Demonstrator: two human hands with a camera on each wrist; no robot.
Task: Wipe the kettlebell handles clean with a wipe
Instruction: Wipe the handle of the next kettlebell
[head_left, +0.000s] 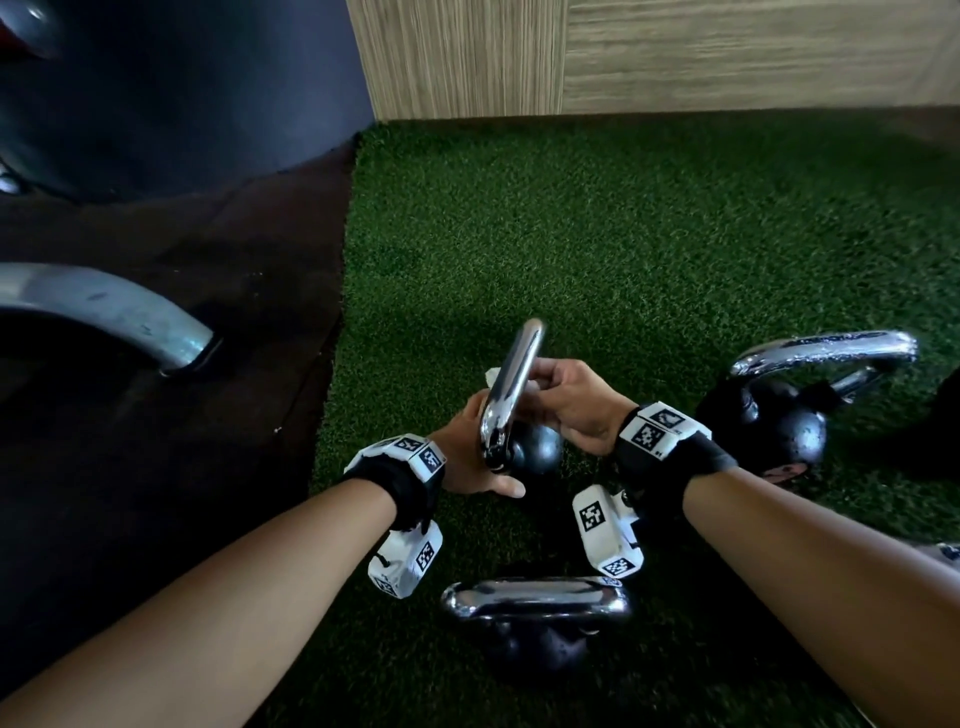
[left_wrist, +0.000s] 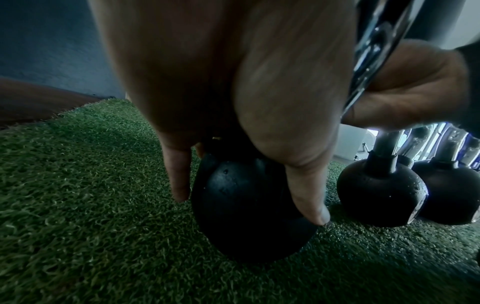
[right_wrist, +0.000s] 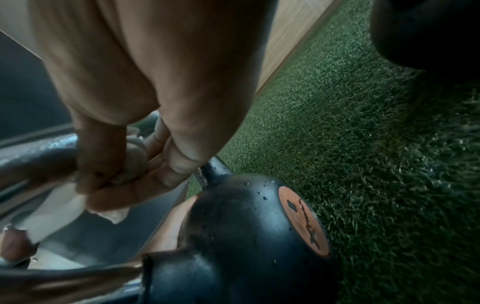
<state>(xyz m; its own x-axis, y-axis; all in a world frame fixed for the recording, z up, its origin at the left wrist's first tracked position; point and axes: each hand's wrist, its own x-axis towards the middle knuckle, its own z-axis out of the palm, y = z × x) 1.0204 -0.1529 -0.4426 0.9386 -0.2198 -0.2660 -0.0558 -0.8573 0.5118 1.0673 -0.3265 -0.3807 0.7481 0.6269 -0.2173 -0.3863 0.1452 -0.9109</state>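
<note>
A small black kettlebell (head_left: 535, 449) with a chrome handle (head_left: 511, 387) stands on the green turf, tilted towards me. My left hand (head_left: 475, 457) steadies its black ball (left_wrist: 249, 205) from the left, thumb and fingers spread around it. My right hand (head_left: 571, 402) reaches through the handle loop and grips a crumpled white wipe (right_wrist: 64, 209) against the chrome bar (right_wrist: 33, 160). A corner of the wipe (head_left: 493, 375) shows past the handle. The ball (right_wrist: 246, 236) carries an orange round label (right_wrist: 303, 222).
A second kettlebell (head_left: 769, 426) stands to the right, a third (head_left: 535, 597) just below my wrists. Left of the turf (head_left: 623, 249) lies dark rubber flooring (head_left: 182, 389) with a grey metal machine foot (head_left: 119, 312). A wooden wall panel (head_left: 675, 52) closes the far side.
</note>
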